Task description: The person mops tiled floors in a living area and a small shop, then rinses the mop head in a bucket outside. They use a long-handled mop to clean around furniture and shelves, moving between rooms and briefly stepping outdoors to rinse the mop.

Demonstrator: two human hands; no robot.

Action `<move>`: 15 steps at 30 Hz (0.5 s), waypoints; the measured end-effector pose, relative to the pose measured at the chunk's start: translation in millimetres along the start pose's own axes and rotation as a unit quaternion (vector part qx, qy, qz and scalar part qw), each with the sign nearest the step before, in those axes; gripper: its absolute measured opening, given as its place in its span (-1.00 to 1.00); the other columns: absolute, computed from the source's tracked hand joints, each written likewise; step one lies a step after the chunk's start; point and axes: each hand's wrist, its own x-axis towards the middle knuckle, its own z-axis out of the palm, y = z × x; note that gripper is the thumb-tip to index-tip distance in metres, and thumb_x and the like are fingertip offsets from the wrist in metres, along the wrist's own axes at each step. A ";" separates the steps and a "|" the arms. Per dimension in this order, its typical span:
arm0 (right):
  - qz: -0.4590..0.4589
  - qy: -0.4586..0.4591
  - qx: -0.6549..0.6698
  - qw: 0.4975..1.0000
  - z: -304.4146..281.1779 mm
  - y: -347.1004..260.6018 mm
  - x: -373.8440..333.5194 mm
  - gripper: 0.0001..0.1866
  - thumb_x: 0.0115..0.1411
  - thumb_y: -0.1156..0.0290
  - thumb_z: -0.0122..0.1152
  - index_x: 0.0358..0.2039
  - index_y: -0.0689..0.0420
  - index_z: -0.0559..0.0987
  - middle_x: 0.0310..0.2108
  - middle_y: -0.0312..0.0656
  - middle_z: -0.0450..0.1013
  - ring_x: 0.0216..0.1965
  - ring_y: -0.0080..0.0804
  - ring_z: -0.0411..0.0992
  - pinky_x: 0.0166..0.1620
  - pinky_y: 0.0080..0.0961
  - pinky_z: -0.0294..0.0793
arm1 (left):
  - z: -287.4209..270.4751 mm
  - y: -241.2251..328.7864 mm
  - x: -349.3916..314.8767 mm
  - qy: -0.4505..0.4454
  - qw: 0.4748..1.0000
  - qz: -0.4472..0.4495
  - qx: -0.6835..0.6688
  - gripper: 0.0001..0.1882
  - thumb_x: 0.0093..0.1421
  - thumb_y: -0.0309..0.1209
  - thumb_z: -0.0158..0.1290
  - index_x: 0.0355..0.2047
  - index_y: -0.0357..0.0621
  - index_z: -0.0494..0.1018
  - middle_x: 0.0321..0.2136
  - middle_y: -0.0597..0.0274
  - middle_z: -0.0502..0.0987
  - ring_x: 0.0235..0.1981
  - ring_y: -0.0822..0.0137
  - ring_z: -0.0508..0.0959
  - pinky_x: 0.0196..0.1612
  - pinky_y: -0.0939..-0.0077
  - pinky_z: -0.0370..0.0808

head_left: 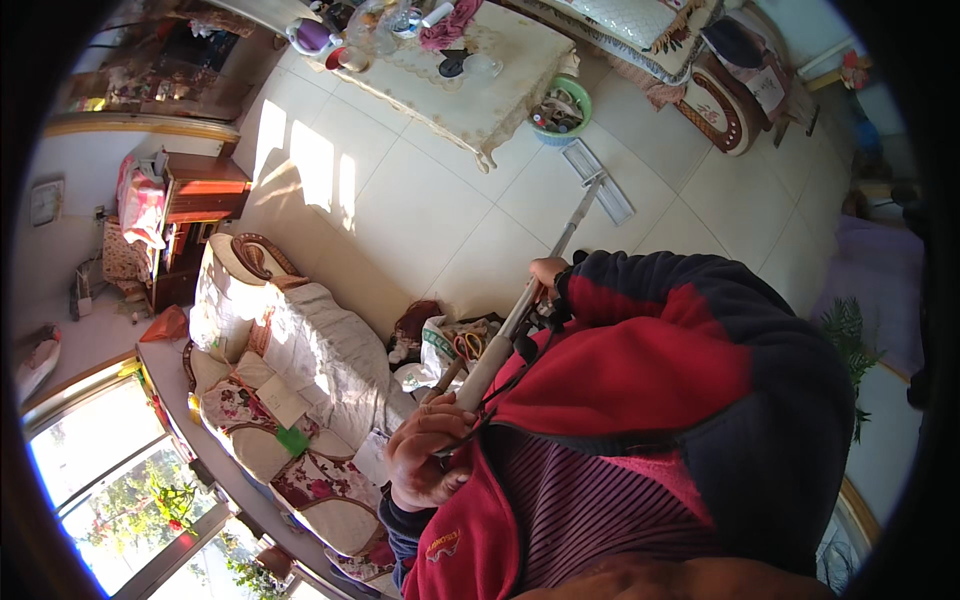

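A flat mop slants across my front, its pale pole running from near my chest down to a rectangular grey head that lies on the tiled floor. My left hand is curled round the upper end of the pole. Lower down, my right hand grips the shaft, partly hidden by my dark sleeve. A dark cord or strap hangs beside the pole near my jacket. Just past the mop head stands a green basin with assorted things in it.
Beyond the mop is a table with a patterned cloth, bearing cups and bags. At left stands a sofa with a pale cover, and near its end sit bags and orange-handled scissors. Another carved-arm sofa stands at the far right.
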 end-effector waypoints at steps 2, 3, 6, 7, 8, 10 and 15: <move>0.057 0.010 0.172 0.983 -18.7 -13.1 -15.5 -0.53 0.22 0.24 -0.16 -0.44 0.38 0.62 -0.48 0.08 0.57 -0.59 -0.14 0.54 -0.58 -0.30 0.49 | 7.8 18.4 24.9 -0.045 0.996 0.069 0.016 -0.72 0.07 -0.22 0.26 -0.45 -0.17 0.48 -0.32 0.11 0.60 -0.12 0.05 0.55 0.13 -0.05 0.31; 0.069 0.004 0.215 0.974 -29.0 -24.7 -20.9 -0.52 0.21 0.22 -0.17 -0.43 0.38 0.61 -0.49 0.08 0.56 -0.65 -0.16 0.48 -0.62 -0.29 0.45 | 4.2 22.9 41.8 -0.087 0.985 0.151 0.006 -0.73 0.10 -0.20 0.23 -0.47 -0.15 0.51 -0.31 0.15 0.61 -0.06 0.07 0.52 0.17 -0.07 0.26; 0.076 0.001 0.308 0.948 -55.5 -58.6 -39.6 -0.50 0.21 0.18 -0.17 -0.45 0.37 0.59 -0.56 0.06 0.54 -0.79 -0.22 0.34 -0.70 -0.27 0.34 | 35.1 35.0 76.7 0.093 0.981 0.128 0.113 -0.71 0.10 -0.19 0.21 -0.45 -0.18 0.52 -0.29 0.09 0.59 -0.06 0.03 0.50 0.12 -0.06 0.32; 0.066 0.024 0.317 0.946 -61.8 -68.8 -45.9 -0.51 0.20 0.18 -0.16 -0.48 0.35 0.59 -0.58 0.05 0.53 -0.81 -0.24 0.31 -0.71 -0.27 0.32 | 38.2 34.0 92.6 0.095 0.960 0.107 0.241 -0.77 0.12 -0.28 0.18 -0.39 -0.20 0.48 -0.32 0.01 0.57 -0.15 0.02 0.53 -0.05 0.08 0.46; 0.051 -0.023 0.347 0.936 -70.6 -75.5 -54.5 -0.59 0.17 0.22 -0.07 -0.60 0.28 0.54 -0.65 0.02 0.50 -0.81 -0.25 0.32 -0.72 -0.27 0.30 | 42.6 27.8 111.4 0.074 0.961 0.097 0.247 -0.79 0.13 -0.33 0.16 -0.36 -0.20 0.45 -0.35 0.00 0.56 -0.21 0.04 0.55 -0.14 0.16 0.49; -0.001 0.017 0.415 0.910 -80.4 -87.3 -71.2 -0.69 0.12 0.30 0.02 -0.70 0.18 0.46 -0.72 -0.04 0.44 -0.83 -0.30 0.31 -0.75 -0.32 0.24 | 53.4 20.5 142.5 0.055 0.950 0.129 0.279 -0.85 0.15 -0.43 0.11 -0.34 -0.19 0.37 -0.43 0.02 0.55 -0.40 0.09 0.57 -0.31 0.33 0.53; 0.037 0.071 0.481 0.873 -120.1 -99.8 -113.1 -0.74 0.13 0.31 0.15 -0.65 0.09 0.40 -0.73 -0.18 0.37 -0.84 -0.41 0.24 -0.78 -0.50 0.16 | 70.0 21.6 198.8 0.042 0.863 0.276 0.421 -0.78 0.31 -0.26 -0.09 -0.38 -0.14 0.29 -0.57 0.17 0.49 -0.57 0.26 0.51 -0.52 0.44 0.48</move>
